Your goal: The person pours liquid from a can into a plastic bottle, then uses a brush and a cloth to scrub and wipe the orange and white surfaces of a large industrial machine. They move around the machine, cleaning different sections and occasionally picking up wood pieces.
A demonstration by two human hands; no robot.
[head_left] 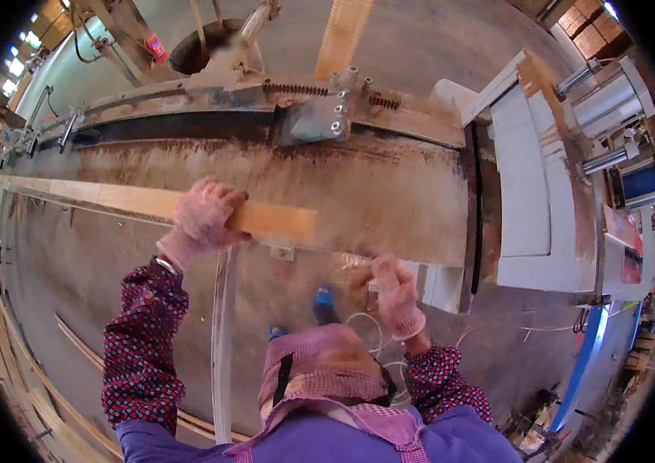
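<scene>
My left hand [202,216], in a pale, dirty work glove, is wrapped round a long light wooden board [281,222]. The board lies along the front of a dusty machine table [389,201] and runs far to the left. Its right end rests on the tabletop. Lower and to the right, my right hand [398,299], gloved too, is at the table's front edge with its thumb up. Its fingers are blurred against a brown patch, so I cannot make out their grip or anything in them.
A metal fence with a clamp block [316,119] runs along the table's back. A white machine housing [524,170] stands at the right end. Thin hoses [378,332] lie on the floor near my feet. Wooden strips [81,339] lie at the lower left.
</scene>
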